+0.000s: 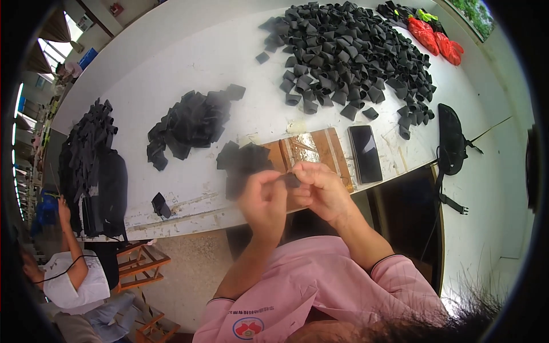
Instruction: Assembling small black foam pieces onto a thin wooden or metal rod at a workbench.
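A small black fabric piece [291, 180] is pinched between my two hands, above the front edge of the white table. My left hand [263, 197] is closed at its left end, thumb and forefinger together. On its other end my right hand [320, 186] is closed, with the fingers curled. My fingers hide much of the piece. Just beyond my left hand lie flat black fabric pieces [243, 160], partly over a brown wooden board [334, 151] with shiny clear tape on it.
A big heap of black looped pieces [354, 57] covers the far right of the white table [137, 68]. A flat-piece pile [191, 123], a phone [366, 154], a black strapped pouch [450, 137] and red bags [426, 37] lie around. At left, a co-worker [74, 274] sits beside black strips [86, 151].
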{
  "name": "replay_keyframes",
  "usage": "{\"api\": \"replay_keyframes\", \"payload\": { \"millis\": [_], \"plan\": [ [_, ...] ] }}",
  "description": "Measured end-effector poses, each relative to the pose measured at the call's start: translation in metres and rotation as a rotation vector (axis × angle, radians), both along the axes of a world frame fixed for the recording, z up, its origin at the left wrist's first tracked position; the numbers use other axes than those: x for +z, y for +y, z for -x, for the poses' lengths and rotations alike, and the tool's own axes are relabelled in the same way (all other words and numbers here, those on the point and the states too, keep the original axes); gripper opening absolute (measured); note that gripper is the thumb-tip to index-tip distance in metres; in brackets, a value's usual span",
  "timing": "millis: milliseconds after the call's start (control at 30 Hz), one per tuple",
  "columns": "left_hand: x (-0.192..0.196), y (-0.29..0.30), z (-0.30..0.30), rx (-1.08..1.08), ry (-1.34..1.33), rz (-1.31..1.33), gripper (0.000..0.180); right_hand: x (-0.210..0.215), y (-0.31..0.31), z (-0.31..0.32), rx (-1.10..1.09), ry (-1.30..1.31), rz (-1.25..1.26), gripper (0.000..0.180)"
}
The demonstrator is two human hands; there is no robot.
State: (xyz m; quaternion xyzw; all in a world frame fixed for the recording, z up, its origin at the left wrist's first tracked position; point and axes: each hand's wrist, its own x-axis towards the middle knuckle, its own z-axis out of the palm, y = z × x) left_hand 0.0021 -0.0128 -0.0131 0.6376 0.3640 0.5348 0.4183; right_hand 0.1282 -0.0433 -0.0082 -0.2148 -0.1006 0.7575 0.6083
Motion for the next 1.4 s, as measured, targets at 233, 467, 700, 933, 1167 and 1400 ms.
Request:
{"api": "replay_keyframes", "payload": {
  "millis": [233,467,700,933,1167,1400],
  "plan": [
    [0.051,0.042,0.005,-0.921,-1.349,1.119,0.014,0.061,0.047,-0.02,0.062,-0.587,-0.244,0.025],
    [0.016,0.049,0.008,-0.457,-0.796,0.945,0.018,0.015,0.059,-0.026,0.141,-0.563,-0.23,0.023],
    [0.043,0.059,-0.001,-0.217,0.069,-0.102,0.03,0.032,0.032,-0.017,-0.518,-1.411,-0.48,0.032],
    [0.041,0.049,0.002,-0.299,-0.546,0.368,0.013,0.049,0.029,-0.01,-0.57,-1.495,-0.602,0.025],
    [0.016,0.057,0.015,-0.538,-0.75,0.431,0.017,0.044,0.032,-0.009,-0.53,-1.435,-0.53,0.011],
    [0.038,0.054,0.003,-0.276,-0.392,0.296,0.02,0.028,0.031,-0.008,-0.599,-1.556,-0.56,0.011]
  ]
}}
